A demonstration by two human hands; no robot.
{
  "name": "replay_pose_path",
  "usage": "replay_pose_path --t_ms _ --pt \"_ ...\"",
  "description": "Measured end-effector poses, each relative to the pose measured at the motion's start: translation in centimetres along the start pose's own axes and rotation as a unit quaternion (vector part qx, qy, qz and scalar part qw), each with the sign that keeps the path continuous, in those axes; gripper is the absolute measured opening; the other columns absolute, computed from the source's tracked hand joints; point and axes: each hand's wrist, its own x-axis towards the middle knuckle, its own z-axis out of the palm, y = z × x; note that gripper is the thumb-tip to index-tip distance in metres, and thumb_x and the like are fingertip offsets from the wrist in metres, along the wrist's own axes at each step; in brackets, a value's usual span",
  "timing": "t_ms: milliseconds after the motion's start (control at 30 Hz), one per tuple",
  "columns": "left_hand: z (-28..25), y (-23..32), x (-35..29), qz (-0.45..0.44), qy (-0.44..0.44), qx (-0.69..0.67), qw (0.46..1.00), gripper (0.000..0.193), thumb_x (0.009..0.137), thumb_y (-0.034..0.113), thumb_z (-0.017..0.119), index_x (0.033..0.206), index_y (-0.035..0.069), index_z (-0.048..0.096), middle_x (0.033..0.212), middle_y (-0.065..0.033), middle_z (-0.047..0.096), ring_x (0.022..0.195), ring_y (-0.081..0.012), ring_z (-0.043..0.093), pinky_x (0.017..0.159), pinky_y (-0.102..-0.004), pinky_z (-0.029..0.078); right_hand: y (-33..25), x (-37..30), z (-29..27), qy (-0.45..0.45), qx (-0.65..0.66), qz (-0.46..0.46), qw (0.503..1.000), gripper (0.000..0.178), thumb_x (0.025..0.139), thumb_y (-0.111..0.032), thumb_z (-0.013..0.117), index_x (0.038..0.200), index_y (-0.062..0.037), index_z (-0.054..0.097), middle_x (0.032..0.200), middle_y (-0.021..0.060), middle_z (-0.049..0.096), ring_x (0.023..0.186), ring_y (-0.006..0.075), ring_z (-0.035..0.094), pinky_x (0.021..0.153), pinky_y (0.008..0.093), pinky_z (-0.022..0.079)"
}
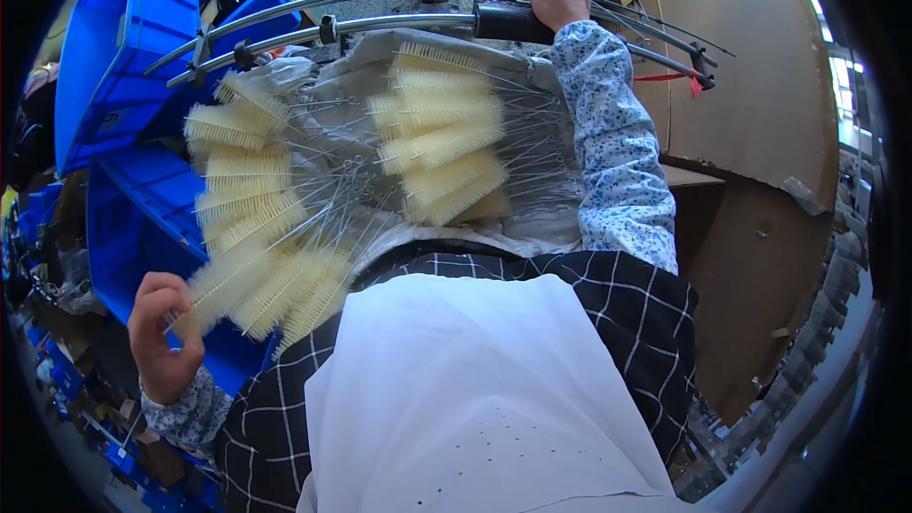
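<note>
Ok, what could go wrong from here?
Wire handles cross one another beside the left pile of brushes; pulling one could drag others. That pile juts toward the blue bin, so brushes might slip off. The right sleeve sits close to the metal bars and could catch.

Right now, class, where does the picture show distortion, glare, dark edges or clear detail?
Head view: rails bow, probably from the lens; glare whitens the right edge beyond the cardboard; black corners frame the circle; bristles on the central brushes show clearly.
</note>
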Motion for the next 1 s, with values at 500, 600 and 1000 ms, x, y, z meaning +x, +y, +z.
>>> replay_pose_path --t_ms 500,600,1000 --pt "-0.4 -0.1 0.7 0.066 0.063 -0.023 0.996 0.028 0.055 -0.003 0.051 0.079 0.007 0.041 0.075 -0.0104 0.044 0.062 -0.0145 0.040 0.058 -0.0238 0.034 3.8 0.4 1.7 0.146 -0.105 0.068 0.981 0.034 0.076 -0.033 0.052 0.107 -0.0191 0.055 0.094 0.0034 0.056 0.093 0.0249 0.048 0.083 0.0416 0.033" --pt "-0.3 0.1 0.5 0.063 0.067 -0.026 0.995 0.028 0.056 -0.004 0.052 0.079 0.007 0.041 0.074 -0.0101 0.044 0.062 -0.0143 0.040 0.057 -0.0233 0.034 4.8 -0.7 1.6 0.084 -0.048 0.104 0.990 0.036 0.074 -0.030 0.054 0.107 -0.0152 0.055 0.100 0.0058 0.056 0.097 0.0251 0.048 0.084 0.0439 0.033" --pt "-1.5 0.8 0.4 0.100 0.082 -0.010 0.992 0.024 0.060 0.002 0.055 0.080 0.009 0.043 0.073 -0.0109 0.046 0.062 -0.0147 0.041 0.055 -0.0246 0.034 1.3 0.2 2.5 0.062 0.091 0.099 0.989 0.032 0.073 -0.019 0.052 0.103 -0.0109 0.056 0.096 0.0068 0.057 0.093 0.0251 0.051 0.079 0.0417 0.039"
